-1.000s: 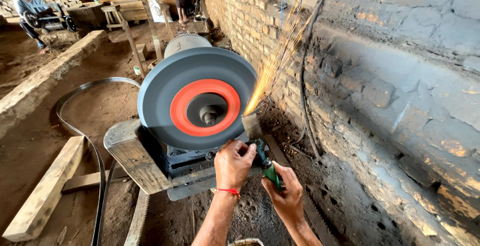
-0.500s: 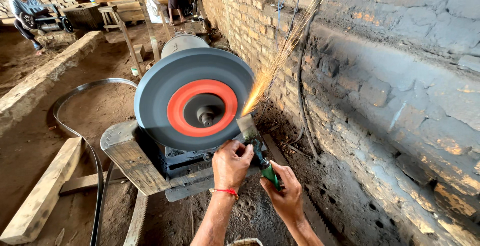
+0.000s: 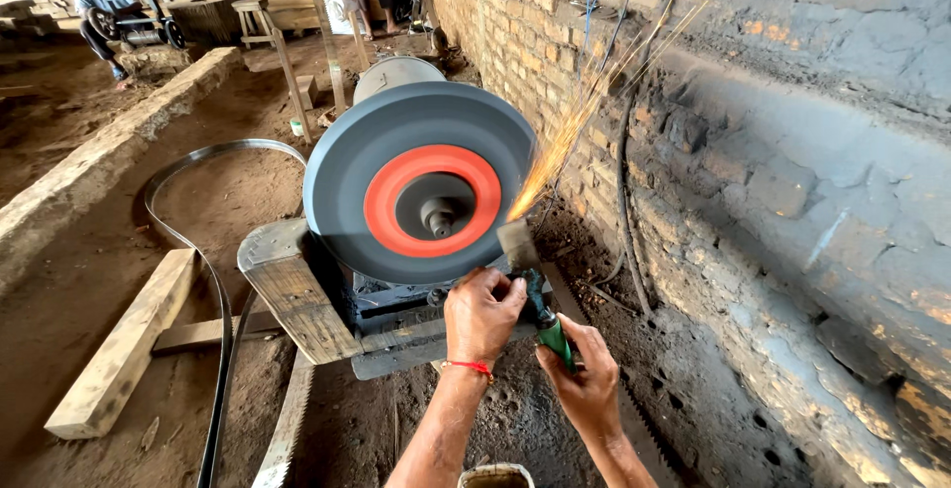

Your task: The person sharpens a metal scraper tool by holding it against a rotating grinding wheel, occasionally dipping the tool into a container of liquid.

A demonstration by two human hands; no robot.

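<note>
Chisel (image 3: 523,255) blade still against grinding wheel (image 3: 342,166), sparks (image 3: 570,136) unchanged.

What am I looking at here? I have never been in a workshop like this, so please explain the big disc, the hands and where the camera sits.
The camera sits on a person's head and looks down at their own two bare hands. The large grey disc with an orange centre ring is a grinding wheel, mounted on a rough wooden stand on a dirt floor, beside a brick wall. The left hand steadies the shaft of a flat-bladed metal tool with a green handle, and the right hand grips that handle. The blade meets the wheel's edge, throwing orange sparks up along the wall. A long toothed saw band curls over the ground on the left. Far back, another person sits.
</note>
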